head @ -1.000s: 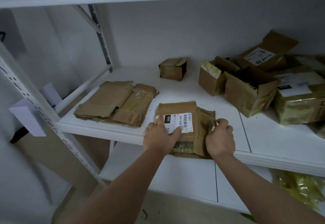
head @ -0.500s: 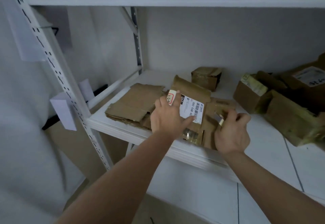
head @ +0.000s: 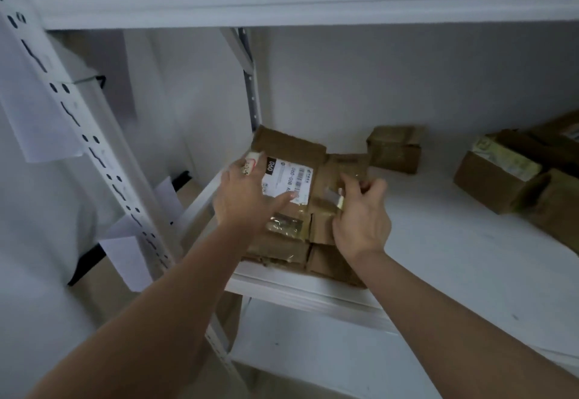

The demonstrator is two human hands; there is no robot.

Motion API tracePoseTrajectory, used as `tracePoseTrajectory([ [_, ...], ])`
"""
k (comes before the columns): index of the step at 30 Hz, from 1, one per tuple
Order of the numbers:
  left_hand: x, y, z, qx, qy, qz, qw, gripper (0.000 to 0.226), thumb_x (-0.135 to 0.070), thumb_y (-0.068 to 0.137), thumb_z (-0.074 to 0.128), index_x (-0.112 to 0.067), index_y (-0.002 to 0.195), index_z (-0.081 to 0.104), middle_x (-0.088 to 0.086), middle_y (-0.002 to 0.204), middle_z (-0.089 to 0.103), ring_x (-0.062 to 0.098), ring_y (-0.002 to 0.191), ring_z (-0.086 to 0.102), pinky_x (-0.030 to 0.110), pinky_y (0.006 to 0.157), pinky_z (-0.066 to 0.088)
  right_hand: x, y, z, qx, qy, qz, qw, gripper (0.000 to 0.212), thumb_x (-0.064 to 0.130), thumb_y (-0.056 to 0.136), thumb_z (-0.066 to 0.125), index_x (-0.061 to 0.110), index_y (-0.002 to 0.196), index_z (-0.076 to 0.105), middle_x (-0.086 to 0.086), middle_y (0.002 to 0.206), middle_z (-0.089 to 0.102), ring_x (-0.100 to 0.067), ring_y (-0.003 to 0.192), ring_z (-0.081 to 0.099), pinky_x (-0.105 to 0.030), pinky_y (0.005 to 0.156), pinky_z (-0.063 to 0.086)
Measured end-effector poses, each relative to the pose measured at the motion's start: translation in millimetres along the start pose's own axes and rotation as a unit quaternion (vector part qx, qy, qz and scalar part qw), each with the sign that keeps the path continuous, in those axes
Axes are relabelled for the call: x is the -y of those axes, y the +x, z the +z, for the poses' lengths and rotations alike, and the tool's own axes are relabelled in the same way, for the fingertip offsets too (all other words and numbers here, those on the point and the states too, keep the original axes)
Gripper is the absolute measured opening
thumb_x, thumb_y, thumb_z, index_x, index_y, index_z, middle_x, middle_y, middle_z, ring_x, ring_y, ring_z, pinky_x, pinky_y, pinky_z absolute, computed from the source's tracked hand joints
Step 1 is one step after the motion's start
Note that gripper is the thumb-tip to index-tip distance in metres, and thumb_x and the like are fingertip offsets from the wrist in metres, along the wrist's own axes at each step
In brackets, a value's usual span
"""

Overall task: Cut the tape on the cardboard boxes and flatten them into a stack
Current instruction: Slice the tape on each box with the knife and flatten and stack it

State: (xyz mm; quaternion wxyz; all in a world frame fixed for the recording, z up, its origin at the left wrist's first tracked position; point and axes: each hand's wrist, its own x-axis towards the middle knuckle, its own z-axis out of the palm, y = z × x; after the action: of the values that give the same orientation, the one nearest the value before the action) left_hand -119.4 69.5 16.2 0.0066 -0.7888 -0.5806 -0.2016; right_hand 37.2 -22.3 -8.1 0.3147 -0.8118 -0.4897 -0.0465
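my left hand (head: 247,198) presses flat on the flattened box (head: 289,160), fingers spread wide over its label (head: 286,180). my right hand (head: 360,213) pinches its right flap. it lies on the stack (head: 282,251) at the shelf's (head: 438,257) near left corner.

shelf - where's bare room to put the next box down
Bare shelf lies right of the right hand, running to the front edge, bordered behind by the small box and right by the box cluster. The left corner is crowded: the flattened stack fills it, with the left hand flat on top.
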Motion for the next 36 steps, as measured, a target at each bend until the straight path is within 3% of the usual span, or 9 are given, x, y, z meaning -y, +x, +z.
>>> tracePoseTrajectory([
  [3,18.5,-14.0,41.0,0.128,0.039,-0.006,0.991,0.093,-0.079,0.079,0.042,-0.031,0.153,0.013,0.012,0.152,0.03,0.034,0.135,0.029,0.044,0.105,0.034,-10.2,-16.6,24.7,0.107,-0.077,0.012,0.991,0.052,0.011,0.085,0.054,0.024,0.133,0.041,-0.008,0.126,0.028,-0.029,0.108,0.049,-0.033,0.073,0.048],
  [5,26.1,-21.8,59.2,0.158,0.058,-0.001,0.986,0.092,-0.081,0.08,0.033,-0.031,0.153,0.009,0.01,0.154,0.028,0.035,0.134,0.03,0.044,0.106,0.032,-15.9,-22.7,34.2,0.15,-0.12,0.004,0.981,0.054,0.014,0.087,0.049,0.025,0.138,0.035,-0.008,0.13,0.024,-0.029,0.115,0.045,-0.033,0.076,0.047],
  [8,30.2,-16.8,61.0,0.147,0.068,0.015,0.987,0.09,-0.082,0.08,0.028,-0.032,0.153,0.011,0.007,0.157,0.023,0.036,0.135,0.03,0.044,0.106,0.031,-12.1,-11.3,31.7,0.122,-0.125,0.029,0.984,0.043,0.017,0.088,0.048,0.027,0.131,0.046,-0.009,0.13,0.032,-0.03,0.118,0.039,-0.032,0.077,0.043],
  [11,21.5,-6.1,50.8,0.125,0.09,0.051,0.987,0.087,-0.077,0.084,0.033,-0.028,0.153,0.011,0.009,0.161,0.008,0.037,0.143,0.016,0.048,0.113,0.022,-12.8,13.0,25.5,0.05,-0.092,0.002,0.994,0.043,0.021,0.089,0.048,0.03,0.131,0.05,-0.006,0.141,0.035,-0.032,0.126,0.031,-0.038,0.095,0.036],
  [14,13.6,-1.3,55.1,0.138,0.054,0.111,0.983,0.081,-0.062,0.092,0.038,-0.026,0.154,0.001,0.011,0.162,-0.003,0.032,0.148,-0.003,0.05,0.117,0.011,-22.3,14.0,39.5,0.154,-0.098,-0.063,0.981,0.051,0.036,0.097,0.038,0.037,0.147,0.026,0.004,0.158,0.011,-0.028,0.144,0.006,-0.049,0.114,0.017],
  [17,14.2,-4.6,68.7,0.184,0.043,0.18,0.965,0.067,-0.053,0.1,0.025,-0.031,0.153,-0.01,0.007,0.161,-0.012,0.028,0.147,-0.015,0.053,0.116,-0.002,-38.8,1.8,56.6,0.252,-0.094,-0.032,0.962,0.056,0.048,0.1,0.027,0.041,0.15,0.002,0.009,0.159,-0.009,-0.02,0.145,-0.017,-0.052,0.116,-0.002],
  [20,18.1,-7.7,77.0,0.189,0.07,0.197,0.959,0.058,-0.048,0.102,0.014,-0.035,0.151,-0.013,0.003,0.161,-0.015,0.026,0.146,-0.019,0.051,0.116,-0.007,-41.3,2.6,57.1,0.25,-0.1,-0.041,0.962,0.058,0.047,0.1,0.028,0.041,0.15,0.0,0.009,0.159,-0.011,-0.019,0.145,-0.019,-0.052,0.116,-0.002],
  [27,19.6,-16.3,92.6,0.176,0.069,0.172,0.967,0.055,-0.05,0.101,0.009,-0.039,0.15,-0.014,-0.002,0.161,-0.015,0.023,0.147,-0.018,0.046,0.117,-0.005,-41.6,0.3,61.3,0.225,-0.121,-0.05,0.965,0.059,0.045,0.098,0.03,0.041,0.15,0.0,0.009,0.159,-0.009,-0.02,0.145,-0.017,-0.052,0.116,0.0],
  [36,17.3,-19.4,97.9,0.179,0.078,0.151,0.969,0.057,-0.053,0.098,0.007,-0.04,0.149,-0.016,-0.001,0.161,-0.013,0.024,0.148,-0.015,0.049,0.117,0.0,-47.2,6.6,66.6,0.236,-0.117,-0.057,0.963,0.055,0.051,0.099,0.021,0.043,0.149,0.001,0.011,0.159,-0.009,-0.018,0.145,-0.017,-0.052,0.117,-0.001],
])
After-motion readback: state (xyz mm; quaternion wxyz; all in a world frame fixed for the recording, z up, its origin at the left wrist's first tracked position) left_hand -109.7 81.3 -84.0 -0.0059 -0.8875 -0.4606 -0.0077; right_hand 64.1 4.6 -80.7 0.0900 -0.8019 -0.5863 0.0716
